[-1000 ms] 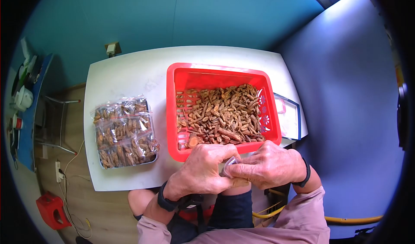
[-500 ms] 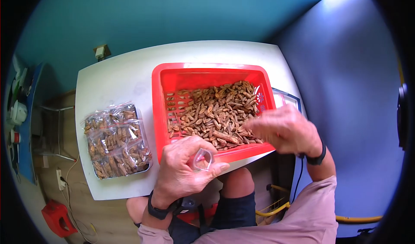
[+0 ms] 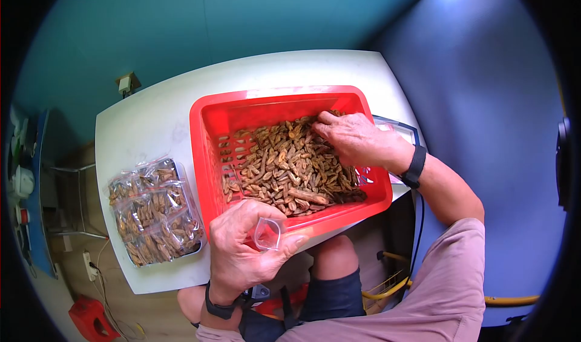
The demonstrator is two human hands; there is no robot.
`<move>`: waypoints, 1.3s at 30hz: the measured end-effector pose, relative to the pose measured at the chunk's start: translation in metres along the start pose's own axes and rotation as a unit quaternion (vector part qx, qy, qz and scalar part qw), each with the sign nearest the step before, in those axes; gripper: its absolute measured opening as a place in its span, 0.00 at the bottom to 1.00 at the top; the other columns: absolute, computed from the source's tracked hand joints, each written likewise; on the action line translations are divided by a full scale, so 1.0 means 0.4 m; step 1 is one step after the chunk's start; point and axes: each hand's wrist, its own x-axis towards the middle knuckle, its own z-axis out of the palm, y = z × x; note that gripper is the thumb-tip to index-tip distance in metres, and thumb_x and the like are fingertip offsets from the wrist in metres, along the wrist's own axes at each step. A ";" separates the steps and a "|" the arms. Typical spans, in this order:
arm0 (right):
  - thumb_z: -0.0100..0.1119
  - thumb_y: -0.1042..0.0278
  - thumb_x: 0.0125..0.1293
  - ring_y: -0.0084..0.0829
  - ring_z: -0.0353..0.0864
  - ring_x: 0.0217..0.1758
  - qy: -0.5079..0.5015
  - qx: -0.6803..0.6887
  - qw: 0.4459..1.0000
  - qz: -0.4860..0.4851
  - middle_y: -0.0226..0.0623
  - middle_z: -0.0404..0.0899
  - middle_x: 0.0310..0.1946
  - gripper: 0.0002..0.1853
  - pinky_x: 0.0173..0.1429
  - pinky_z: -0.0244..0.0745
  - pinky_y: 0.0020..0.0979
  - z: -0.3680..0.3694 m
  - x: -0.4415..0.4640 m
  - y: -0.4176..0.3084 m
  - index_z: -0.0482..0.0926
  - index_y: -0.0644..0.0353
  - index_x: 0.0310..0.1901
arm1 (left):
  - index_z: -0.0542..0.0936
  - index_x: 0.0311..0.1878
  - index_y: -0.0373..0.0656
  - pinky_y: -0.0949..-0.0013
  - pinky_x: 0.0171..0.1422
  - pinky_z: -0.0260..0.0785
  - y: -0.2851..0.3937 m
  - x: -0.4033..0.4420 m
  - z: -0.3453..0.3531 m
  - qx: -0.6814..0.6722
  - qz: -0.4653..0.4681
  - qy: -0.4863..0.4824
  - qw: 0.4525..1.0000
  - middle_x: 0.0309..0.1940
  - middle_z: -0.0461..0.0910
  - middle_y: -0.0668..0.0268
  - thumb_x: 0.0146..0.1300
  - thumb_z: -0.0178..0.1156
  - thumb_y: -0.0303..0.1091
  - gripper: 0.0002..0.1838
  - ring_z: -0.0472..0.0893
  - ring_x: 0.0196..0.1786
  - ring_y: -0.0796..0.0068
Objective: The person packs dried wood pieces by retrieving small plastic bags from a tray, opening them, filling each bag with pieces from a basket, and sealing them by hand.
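From where I stand, the heap of dried brown pieces [image 3: 278, 175] fills much of the red basket [image 3: 201, 142] on the white desk [image 3: 145, 118]. They look woody and wrinkled, mostly short and slim, some flattish with paler tan faces, others darker and nearly reddish. One longer, thicker stick lies near the front, and a rounder, orange-brown slice shows close to the fingers at the back. The heap piles deepest toward the middle and right; on the left it thins out, so the slotted side of the basket shows.

The person's right hand [image 3: 357, 139] is down in the back right part of the heap, fingers curled into the pieces; I can't tell whether it has hold of any. The left hand [image 3: 239, 248] sits at the basket's front left edge, gripping a small clear bag [image 3: 267, 233] between thumb and fingers. The bag's thin plastic shines along its rim, and its mouth gapes upward in a rough, angular loop.

Left of the basket, filled bags [image 3: 151, 215] lie in overlapping rows on a shallow tray [image 3: 191, 197], glossy and see-through, with reddish strips across their tops and the same kind of brown bits packed inside. A dark band [image 3: 415, 167] circles the right wrist.
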 end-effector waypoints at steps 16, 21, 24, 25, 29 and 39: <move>0.59 0.80 0.50 0.48 0.82 0.53 -0.101 0.150 0.979 -0.092 0.43 0.78 0.53 0.22 0.52 0.79 0.44 -0.047 -0.143 -0.046 0.83 0.60 0.51 | 0.81 0.34 0.40 0.72 0.35 0.76 -0.001 0.003 0.008 0.031 0.013 0.013 0.999 0.28 0.82 0.64 0.44 0.81 0.28 0.17 0.83 0.30 0.76; 0.59 0.78 0.55 0.48 0.80 0.53 -0.005 -0.019 1.000 0.016 0.48 0.77 0.51 0.28 0.53 0.76 0.42 -0.060 -0.093 -0.034 0.73 0.68 0.62 | 0.80 0.33 0.41 0.72 0.35 0.75 -0.004 0.006 0.008 0.043 0.033 0.018 0.998 0.27 0.82 0.64 0.43 0.81 0.28 0.17 0.82 0.30 0.75; 0.60 0.77 0.58 0.48 0.78 0.52 0.018 -0.054 0.998 0.019 0.50 0.75 0.47 0.31 0.52 0.74 0.43 -0.023 -0.048 -0.009 0.67 0.71 0.65 | 0.80 0.33 0.41 0.72 0.35 0.75 -0.001 0.005 0.010 0.039 0.034 0.023 0.998 0.27 0.81 0.64 0.43 0.81 0.28 0.17 0.82 0.30 0.74; 0.60 0.76 0.58 0.48 0.78 0.52 -0.010 -0.068 0.997 0.037 0.51 0.75 0.47 0.31 0.52 0.74 0.43 -0.009 -0.034 -0.007 0.67 0.70 0.65 | 0.80 0.33 0.41 0.72 0.35 0.75 0.000 0.005 0.011 0.032 0.024 0.025 0.999 0.27 0.81 0.64 0.43 0.81 0.28 0.17 0.82 0.30 0.74; 0.66 0.76 0.52 0.49 0.80 0.47 0.035 0.000 0.999 0.003 0.50 0.76 0.43 0.30 0.49 0.75 0.43 0.021 -0.016 -0.004 0.71 0.68 0.59 | 0.80 0.33 0.41 0.71 0.35 0.75 -0.004 0.006 0.011 0.030 0.026 0.024 0.999 0.27 0.81 0.64 0.43 0.81 0.29 0.18 0.82 0.30 0.73; 0.60 0.81 0.51 0.51 0.79 0.50 -0.078 0.178 0.974 -0.117 0.44 0.76 0.46 0.26 0.52 0.76 0.47 -0.022 -0.109 -0.045 0.78 0.56 0.55 | 0.80 0.33 0.41 0.71 0.36 0.75 -0.010 0.006 0.013 0.047 0.043 0.038 0.997 0.27 0.81 0.63 0.41 0.80 0.27 0.18 0.82 0.30 0.72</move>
